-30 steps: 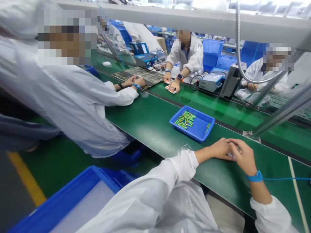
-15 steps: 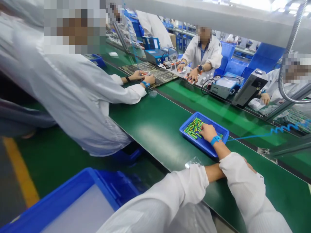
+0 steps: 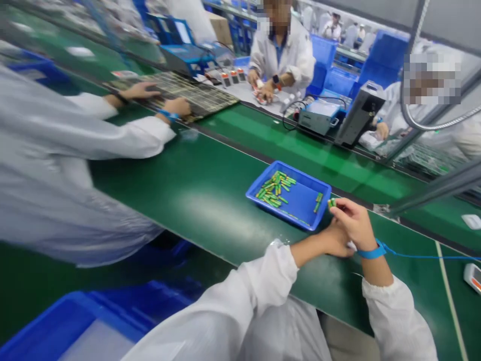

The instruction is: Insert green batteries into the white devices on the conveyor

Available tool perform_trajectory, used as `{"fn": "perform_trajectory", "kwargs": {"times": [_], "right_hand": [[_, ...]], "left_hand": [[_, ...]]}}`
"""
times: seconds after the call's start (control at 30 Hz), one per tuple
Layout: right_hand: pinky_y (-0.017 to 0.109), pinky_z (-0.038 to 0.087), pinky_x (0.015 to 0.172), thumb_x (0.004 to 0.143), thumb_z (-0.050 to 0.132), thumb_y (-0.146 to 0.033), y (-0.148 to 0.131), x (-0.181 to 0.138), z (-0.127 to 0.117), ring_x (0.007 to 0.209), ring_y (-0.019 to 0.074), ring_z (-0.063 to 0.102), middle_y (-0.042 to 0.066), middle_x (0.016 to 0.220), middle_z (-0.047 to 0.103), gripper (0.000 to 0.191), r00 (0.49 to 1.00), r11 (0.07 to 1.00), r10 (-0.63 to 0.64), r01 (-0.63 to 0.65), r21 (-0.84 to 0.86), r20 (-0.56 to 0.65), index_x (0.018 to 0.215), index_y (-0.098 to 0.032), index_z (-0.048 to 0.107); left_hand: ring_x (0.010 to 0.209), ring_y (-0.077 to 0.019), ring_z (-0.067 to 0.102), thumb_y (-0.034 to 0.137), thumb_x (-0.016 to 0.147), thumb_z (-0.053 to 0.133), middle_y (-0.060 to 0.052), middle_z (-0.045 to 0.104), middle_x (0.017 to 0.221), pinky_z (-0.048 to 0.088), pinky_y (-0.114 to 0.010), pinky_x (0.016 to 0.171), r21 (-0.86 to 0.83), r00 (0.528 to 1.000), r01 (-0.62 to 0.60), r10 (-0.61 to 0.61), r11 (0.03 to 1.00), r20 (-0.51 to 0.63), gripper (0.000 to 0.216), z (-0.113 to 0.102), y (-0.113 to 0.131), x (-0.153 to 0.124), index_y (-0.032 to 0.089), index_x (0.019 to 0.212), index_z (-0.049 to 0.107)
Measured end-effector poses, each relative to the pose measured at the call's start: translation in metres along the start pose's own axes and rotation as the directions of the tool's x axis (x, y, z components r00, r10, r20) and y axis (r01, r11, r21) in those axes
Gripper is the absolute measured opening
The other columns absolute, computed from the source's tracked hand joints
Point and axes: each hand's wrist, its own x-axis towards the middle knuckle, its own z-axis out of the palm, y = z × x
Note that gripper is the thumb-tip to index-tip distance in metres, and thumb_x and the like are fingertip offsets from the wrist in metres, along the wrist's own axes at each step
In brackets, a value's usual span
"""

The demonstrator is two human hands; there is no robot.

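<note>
As the right hand (image 3: 355, 224) pinches small green cylinders (image 3: 331, 202), perhaps batteries, just beside the blue tray (image 3: 302, 199), the grip of the left hand (image 3: 335, 241) cannot be told.

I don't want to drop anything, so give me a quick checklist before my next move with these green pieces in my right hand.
1. Grip: green pieces pinched by the right hand: ok.
2. Number of pieces held: cannot tell.
3. The left hand lies on the belt against the right; whether it holds anything: cannot tell.
4. The blue tray lies flat on the belt, close to both hands: ok.
5. The wrist strap is on the right wrist, cord attached: ok.
</note>
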Motion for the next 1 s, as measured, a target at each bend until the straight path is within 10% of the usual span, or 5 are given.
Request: {"fn": "perform_trajectory", "kwargs": {"times": [0.13,0.27,0.47,0.73,1.0], "right_hand": [[0.040,0.063,0.086,0.087,0.087,-0.051,0.033,-0.053,-0.066,0.093,0.0263,0.076,0.008,0.103,0.084,0.033,0.957,0.991,0.106,-0.123,-0.046,-0.272,0.105,-0.022,0.085],[0.037,0.061,0.079,0.087,0.088,-0.052,0.060,-0.079,-0.098,0.082,0.0215,0.072,0.006,0.096,0.082,0.034,0.948,0.980,0.195,-0.181,0.076,-0.250,0.102,-0.022,0.083],[0.036,0.061,0.084,0.093,0.085,-0.049,0.062,-0.083,-0.094,0.089,0.0221,0.072,0.005,0.098,0.078,0.027,0.987,0.987,0.116,-0.102,0.127,-0.109,0.101,-0.024,0.081],[0.037,0.059,0.082,0.106,0.068,-0.043,0.057,-0.088,-0.096,0.089,0.0238,0.074,0.008,0.106,0.081,0.026,0.989,0.944,0.076,-0.113,-0.310,-0.129,0.115,-0.024,0.084],[0.040,0.064,0.091,0.101,0.077,-0.051,0.055,-0.088,-0.100,0.101,0.0263,0.079,0.008,0.114,0.084,0.029,0.977,0.979,0.196,-0.200,-0.042,-0.088,0.114,-0.025,0.082]], "left_hand": [[0.139,-0.0400,0.057,0.034,0.089,0.087,-0.018,0.064,0.152,0.049,-0.056,0.115,-0.031,0.966,0.246,-0.248,0.969,-0.075,0.071,-0.001,-0.003,0.004,0.016,0.151,0.056],[0.138,-0.0368,0.056,0.030,0.087,0.090,-0.012,0.066,0.149,0.045,-0.052,0.113,-0.082,0.951,0.284,-0.292,0.955,-0.105,0.071,-0.005,-0.001,0.009,0.021,0.148,0.054],[0.139,-0.0355,0.056,0.028,0.087,0.091,-0.011,0.067,0.148,0.043,-0.049,0.111,-0.117,0.947,0.293,-0.305,0.949,-0.103,0.073,-0.003,-0.001,0.005,0.023,0.149,0.052],[0.138,-0.0362,0.056,0.032,0.089,0.088,-0.011,0.066,0.149,0.043,-0.049,0.110,-0.097,0.955,0.270,-0.280,0.958,-0.099,0.070,-0.004,-0.001,0.001,0.023,0.149,0.052],[0.139,-0.0355,0.056,0.034,0.092,0.087,-0.011,0.067,0.149,0.043,-0.049,0.111,-0.108,0.957,0.258,-0.270,0.960,-0.109,0.065,-0.004,-0.001,0.000,0.023,0.148,0.056]]}}
